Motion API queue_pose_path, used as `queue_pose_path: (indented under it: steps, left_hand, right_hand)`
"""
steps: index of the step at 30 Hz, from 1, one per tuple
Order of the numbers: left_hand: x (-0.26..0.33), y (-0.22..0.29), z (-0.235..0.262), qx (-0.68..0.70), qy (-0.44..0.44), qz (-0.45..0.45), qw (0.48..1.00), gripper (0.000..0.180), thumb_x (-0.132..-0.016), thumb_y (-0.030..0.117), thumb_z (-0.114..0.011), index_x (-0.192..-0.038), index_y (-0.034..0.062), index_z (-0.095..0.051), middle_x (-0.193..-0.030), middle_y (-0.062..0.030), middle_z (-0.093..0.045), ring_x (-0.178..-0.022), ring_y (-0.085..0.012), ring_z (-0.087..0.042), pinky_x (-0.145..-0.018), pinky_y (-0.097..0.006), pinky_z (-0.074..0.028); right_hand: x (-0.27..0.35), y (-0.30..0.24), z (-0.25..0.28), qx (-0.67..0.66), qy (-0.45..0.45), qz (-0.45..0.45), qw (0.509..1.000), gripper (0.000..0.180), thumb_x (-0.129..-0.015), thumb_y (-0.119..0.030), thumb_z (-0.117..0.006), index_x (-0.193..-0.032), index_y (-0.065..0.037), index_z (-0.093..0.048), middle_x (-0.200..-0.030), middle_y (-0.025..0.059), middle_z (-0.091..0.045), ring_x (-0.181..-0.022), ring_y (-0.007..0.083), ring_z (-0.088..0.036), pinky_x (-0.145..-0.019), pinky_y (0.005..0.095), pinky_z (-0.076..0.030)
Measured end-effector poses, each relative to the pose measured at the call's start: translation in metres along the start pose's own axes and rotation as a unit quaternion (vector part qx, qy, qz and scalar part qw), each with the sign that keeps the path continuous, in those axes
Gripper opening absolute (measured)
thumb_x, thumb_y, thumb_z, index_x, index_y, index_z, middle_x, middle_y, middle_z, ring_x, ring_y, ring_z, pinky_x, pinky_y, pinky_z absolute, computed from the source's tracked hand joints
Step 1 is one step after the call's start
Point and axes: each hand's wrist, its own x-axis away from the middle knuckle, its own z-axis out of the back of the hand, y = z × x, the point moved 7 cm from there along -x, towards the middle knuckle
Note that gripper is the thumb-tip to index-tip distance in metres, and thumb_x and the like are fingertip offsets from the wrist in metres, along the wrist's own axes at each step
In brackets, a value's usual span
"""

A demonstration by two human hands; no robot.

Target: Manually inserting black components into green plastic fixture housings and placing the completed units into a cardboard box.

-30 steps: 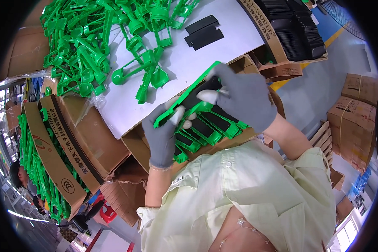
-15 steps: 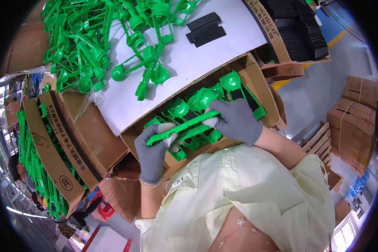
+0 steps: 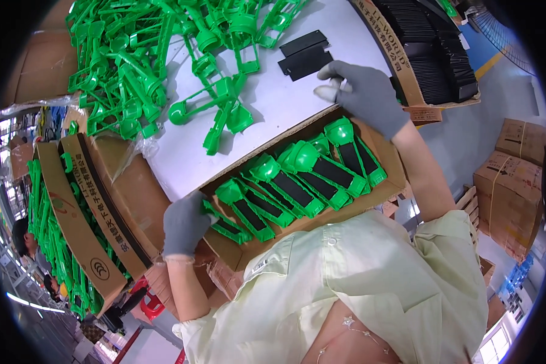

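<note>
My left hand point(image 3: 187, 224), in a grey glove with pale fingertips, is at the left end of an open cardboard box point(image 3: 224, 253). Its fingers close on the upper end of a green plastic part with a black strip point(image 3: 229, 228), which leans inside that end; the fingertips are partly hidden. Several like green parts point(image 3: 285, 185) with rounded heads lie side by side in the box, black strips facing up. Above the box's far edge, my gloved right hand point(image 3: 367, 97) holds nothing, thumb and fingers apart. It is nearest to two flat black strips point(image 3: 306, 54) on the white tabletop.
A heap of loose green parts point(image 3: 124, 73) covers the table's far left. Stacked black strips point(image 3: 434, 54) fill a carton at the far right. Another carton of green parts point(image 3: 60, 236) stands at left. Taped boxes point(image 3: 506, 203) and a fan point(image 3: 503, 33) are to the right.
My hands have separated. The green part held between them is now down at the box's left end with my left hand, while my right hand has moved up and away toward the black strips.
</note>
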Motion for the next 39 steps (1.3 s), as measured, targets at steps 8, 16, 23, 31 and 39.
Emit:
queue_pose_path:
  steps: [8,16,23,31,39]
  left_hand:
    - [-0.065,-0.005,0.080,-0.042,0.227,-0.081,0.970,0.047,-0.071,0.005,-0.066,-0.117,0.0118,-0.057,-0.116,-0.0155,-0.058,-0.103,-0.0325,-0.057,-0.086,-0.042,-0.048]
    - [-0.136,-0.013,0.053,-0.057,0.271,-0.273,0.921,0.061,-0.070,-0.008,-0.053,-0.128,0.0105,-0.048,-0.125,-0.0137,-0.052,-0.113,-0.0368,-0.048,-0.096,-0.043,-0.041]
    - [-0.091,-0.044,0.061,0.356,0.395,-0.152,0.833,0.030,-0.086,0.000,-0.057,-0.115,0.0025,-0.059,-0.104,-0.0105,-0.064,-0.100,-0.0223,-0.060,-0.086,-0.034,-0.048]
    - [-0.024,0.067,0.033,0.758,0.097,-0.082,0.640,0.032,-0.089,0.003,-0.056,-0.119,-0.0071,-0.054,-0.104,-0.0173,-0.062,-0.082,-0.0263,-0.066,-0.061,-0.027,-0.057]
    - [-0.014,0.094,0.017,0.747,0.047,-0.036,0.662,0.030,-0.088,0.008,-0.058,-0.114,-0.0080,-0.057,-0.099,-0.0185,-0.063,-0.077,-0.0278,-0.066,-0.053,-0.025,-0.053]
  right_hand:
    - [-0.054,0.020,-0.003,0.186,0.076,0.188,0.961,0.028,-0.072,-0.020,-0.070,-0.098,-0.016,-0.059,-0.097,0.0024,-0.056,-0.095,0.0229,-0.056,-0.075,0.0371,-0.048]
    - [-0.047,0.036,-0.003,0.144,0.055,0.163,0.975,0.025,-0.074,-0.018,-0.071,-0.093,-0.012,-0.056,-0.085,0.0035,-0.058,-0.080,0.0207,-0.058,-0.069,0.0324,-0.048]
    - [-0.006,0.017,0.023,-0.240,0.023,-0.022,0.970,0.016,-0.090,-0.014,-0.057,-0.098,-0.001,-0.054,-0.070,0.0014,-0.058,-0.062,0.0033,-0.051,-0.055,0.0193,-0.041]
    - [0.045,-0.083,0.018,-0.332,-0.116,0.078,0.933,0.021,-0.091,-0.016,-0.055,-0.105,0.000,-0.059,-0.063,0.0005,-0.057,-0.055,0.0032,-0.050,-0.049,0.0186,-0.037]
    - [0.051,-0.070,0.015,-0.235,-0.075,0.094,0.964,0.025,-0.090,-0.019,-0.058,-0.103,0.002,-0.059,-0.061,0.0005,-0.056,-0.051,0.0029,-0.049,-0.048,0.0201,-0.038]
